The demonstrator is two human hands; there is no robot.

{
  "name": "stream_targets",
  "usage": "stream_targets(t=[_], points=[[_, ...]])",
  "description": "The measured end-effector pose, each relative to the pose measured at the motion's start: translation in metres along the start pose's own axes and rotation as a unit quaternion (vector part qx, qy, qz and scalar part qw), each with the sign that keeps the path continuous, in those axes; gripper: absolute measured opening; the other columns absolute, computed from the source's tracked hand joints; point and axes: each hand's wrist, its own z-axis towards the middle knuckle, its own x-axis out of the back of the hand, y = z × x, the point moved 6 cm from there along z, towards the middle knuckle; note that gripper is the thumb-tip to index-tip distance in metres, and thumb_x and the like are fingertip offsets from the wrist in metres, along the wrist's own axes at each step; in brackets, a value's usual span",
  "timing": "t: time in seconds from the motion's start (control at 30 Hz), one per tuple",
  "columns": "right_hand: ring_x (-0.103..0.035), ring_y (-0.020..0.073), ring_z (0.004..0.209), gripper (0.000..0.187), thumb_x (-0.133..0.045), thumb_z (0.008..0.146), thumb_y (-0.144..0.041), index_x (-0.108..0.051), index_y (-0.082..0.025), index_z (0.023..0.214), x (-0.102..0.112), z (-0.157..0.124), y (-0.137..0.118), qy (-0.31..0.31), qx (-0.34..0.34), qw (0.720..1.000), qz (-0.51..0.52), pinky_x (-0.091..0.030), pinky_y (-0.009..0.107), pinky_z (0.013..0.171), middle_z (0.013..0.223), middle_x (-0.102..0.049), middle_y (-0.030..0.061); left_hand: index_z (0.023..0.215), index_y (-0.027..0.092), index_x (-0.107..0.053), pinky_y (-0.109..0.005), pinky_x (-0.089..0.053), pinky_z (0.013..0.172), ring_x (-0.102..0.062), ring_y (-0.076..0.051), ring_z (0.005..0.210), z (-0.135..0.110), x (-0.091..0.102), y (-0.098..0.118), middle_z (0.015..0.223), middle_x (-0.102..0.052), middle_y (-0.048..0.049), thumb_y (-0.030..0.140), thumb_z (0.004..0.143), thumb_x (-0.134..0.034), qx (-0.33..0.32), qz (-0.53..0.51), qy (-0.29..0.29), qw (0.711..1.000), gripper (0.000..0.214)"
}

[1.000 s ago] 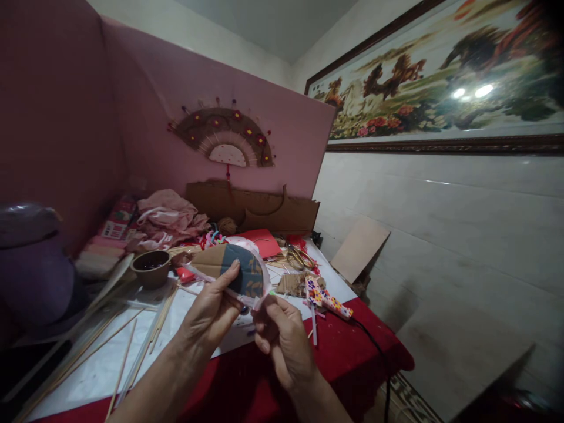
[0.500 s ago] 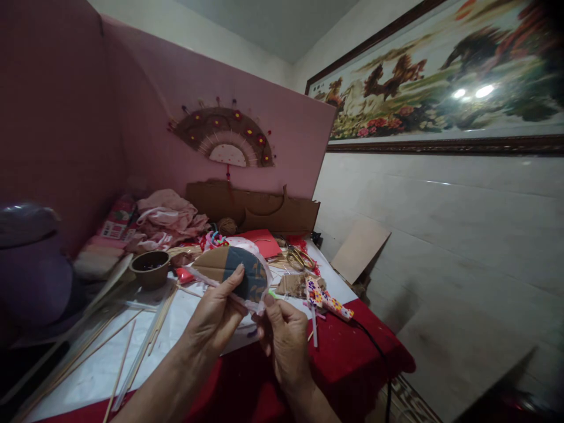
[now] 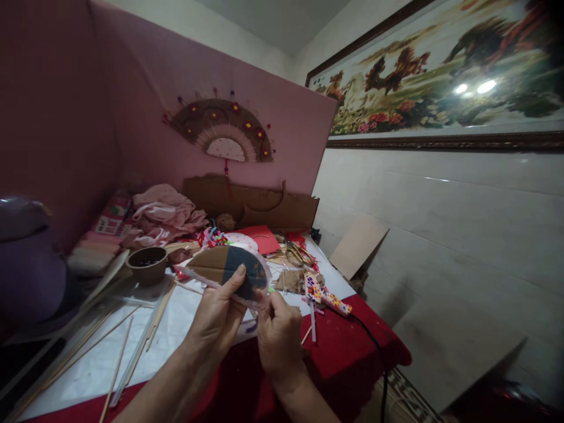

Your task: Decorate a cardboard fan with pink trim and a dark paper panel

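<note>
At the far left stands a purple bin (image 3: 30, 276), and beside it a heap of pink cloth (image 3: 165, 207) lies behind a brown bowl (image 3: 147, 269) with dark contents. Thin wooden sticks (image 3: 118, 361) lie over a white sheet (image 3: 86, 367) in front of the bowl. The left hand (image 3: 218, 311) grips a cardboard half-disc (image 3: 211, 262), thumb pressed on its blue-grey printed part and fingers beneath, holding it tilted above the table. Behind, a decorated fan (image 3: 224, 130) hangs on a pink panel (image 3: 291, 129), above a torn strip of corrugated cardboard (image 3: 251, 198). The right hand (image 3: 279, 338) has its fingers curled, thumb and forefinger pinching the half-disc's pale edging at the lower right corner. Beyond it lie red card (image 3: 264, 241) and gold-handled scissors (image 3: 299, 257). Just right of that hand, a flower-patterned glue gun (image 3: 328, 298) rests near the border of the red tablecloth (image 3: 352, 346), its nozzle end hidden from clear view. A framed horse picture (image 3: 396, 88) hangs at the upper right.
</note>
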Motion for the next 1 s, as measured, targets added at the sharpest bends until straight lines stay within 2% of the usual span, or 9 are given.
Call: stream_targets(t=[0.1,0.23,0.37,0.5,0.6,0.67,0.73,0.9,1.0], points=[[-0.046,0.0137,0.050,0.037,-0.046,0.089,-0.041,-0.054,-0.020,0.059,0.000,0.001,0.000,-0.032,-0.016,0.997,0.074,-0.027,0.027,0.052,0.052,-0.053,0.0010,0.081,0.009,-0.066,-0.025,-0.057,0.063,-0.068,-0.015,0.062,0.000,-0.001,0.000,0.072,-0.072,-0.0063,-0.001,0.078,-0.055,0.004,0.003,-0.001,1.000,0.015],[-0.045,0.0114,0.043,0.051,-0.031,0.091,-0.051,-0.057,-0.018,0.061,-0.002,0.000,0.010,-0.066,-0.137,0.956,0.252,-0.031,0.023,0.043,0.048,-0.050,-0.0002,0.089,0.011,-0.065,-0.025,-0.057,0.061,-0.068,-0.016,0.064,0.000,-0.002,0.001,0.073,-0.073,-0.0061,-0.001,0.078,-0.053,0.021,0.000,0.009,1.000,0.020],[-0.033,0.0069,0.035,0.040,-0.043,0.086,-0.053,-0.055,-0.018,0.071,-0.014,-0.003,0.015,-0.106,-0.203,0.905,0.357,-0.023,0.018,0.030,0.049,-0.045,-0.0049,0.087,0.010,-0.065,-0.025,-0.057,0.060,-0.068,-0.016,0.064,0.000,-0.004,0.001,0.074,-0.073,-0.0070,0.000,0.080,-0.051,0.026,0.000,-0.014,1.000,0.018],[-0.031,0.0054,0.035,0.037,-0.046,0.085,-0.052,-0.048,-0.019,0.068,-0.022,-0.003,0.016,-0.117,-0.201,0.893,0.385,-0.023,0.016,0.029,0.053,-0.043,-0.0063,0.082,0.010,-0.065,-0.026,-0.058,0.064,-0.068,-0.015,0.062,-0.002,-0.006,0.001,0.073,-0.072,-0.0067,0.002,0.080,-0.052,0.019,0.009,-0.034,0.999,0.016],[-0.035,0.0066,0.039,0.038,-0.041,0.088,-0.049,-0.047,-0.019,0.066,-0.017,-0.001,0.014,-0.107,-0.159,0.925,0.328,-0.028,0.018,0.035,0.052,-0.044,-0.0055,0.086,0.010,-0.066,-0.024,-0.057,0.063,-0.068,-0.014,0.063,-0.003,-0.007,0.003,0.075,-0.073,-0.0068,0.000,0.079,-0.052,0.005,0.001,-0.025,1.000,0.018],[-0.041,0.0082,0.046,0.038,-0.041,0.090,-0.045,-0.047,-0.018,0.063,-0.009,0.001,0.010,-0.083,-0.102,0.962,0.239,-0.033,0.020,0.044,0.054,-0.046,-0.0038,0.087,0.009,-0.066,-0.024,-0.057,0.063,-0.068,-0.015,0.065,-0.004,-0.007,0.002,0.076,-0.073,-0.0081,0.000,0.080,-0.051,0.005,0.000,-0.022,1.000,0.019],[-0.043,0.0092,0.050,0.039,-0.040,0.091,-0.041,-0.047,-0.018,0.061,-0.003,0.002,0.008,-0.062,-0.056,0.985,0.153,-0.033,0.021,0.050,0.053,-0.047,-0.0031,0.088,0.007,-0.066,-0.023,-0.057,0.063,-0.068,-0.014,0.066,-0.004,-0.006,0.001,0.077,-0.073,-0.0091,0.000,0.080,-0.052,0.007,-0.002,-0.023,1.000,0.018],[-0.038,0.0096,0.047,0.038,-0.041,0.091,-0.038,-0.042,-0.019,0.058,-0.004,0.004,0.006,-0.035,0.004,0.999,0.037,-0.026,0.023,0.049,0.050,-0.042,-0.0039,0.089,0.007,-0.066,-0.022,-0.056,0.061,-0.068,-0.014,0.065,-0.001,-0.002,0.000,0.078,-0.073,-0.0091,0.000,0.079,-0.055,-0.008,0.000,-0.026,1.000,0.017],[-0.040,0.0104,0.049,0.039,-0.040,0.091,-0.040,-0.042,-0.019,0.057,-0.007,0.008,0.006,-0.034,0.002,0.997,0.063,-0.026,0.024,0.049,0.051,-0.044,-0.0029,0.088,0.008,-0.066,-0.022,-0.057,0.061,-0.068,-0.014,0.064,0.001,-0.001,0.000,0.074,-0.072,-0.0080,-0.001,0.079,-0.053,-0.006,-0.004,-0.007,1.000,0.018]])
